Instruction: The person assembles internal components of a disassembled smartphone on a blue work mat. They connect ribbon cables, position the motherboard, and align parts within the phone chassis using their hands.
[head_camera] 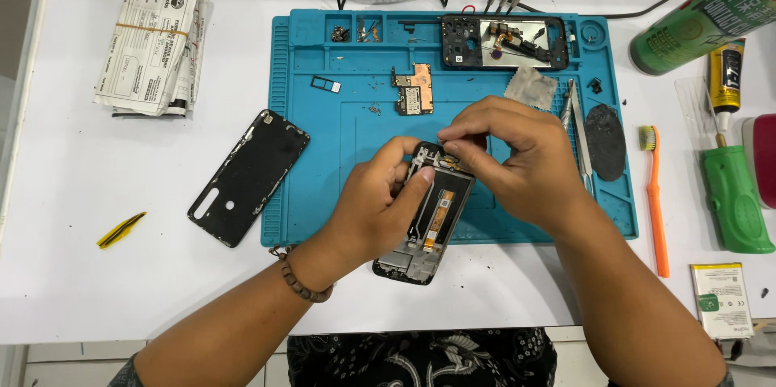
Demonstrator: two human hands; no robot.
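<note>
While left hand (pixel 380 201) grips the opened phone (pixel 427 221) by its side at the mat's (pixel 323 217) front edge, right hand (pixel 517 165) has fingertips pressed together, pinching at sth small on the phone's top end; can't tell what. Teardown looks well along: back cover (pixel 249 175) off on table, circuit board (pixel 414 90) and inner frame (pixel 501 41) out on mat. Phone's flat cable and lower parts not yet removed.
</note>
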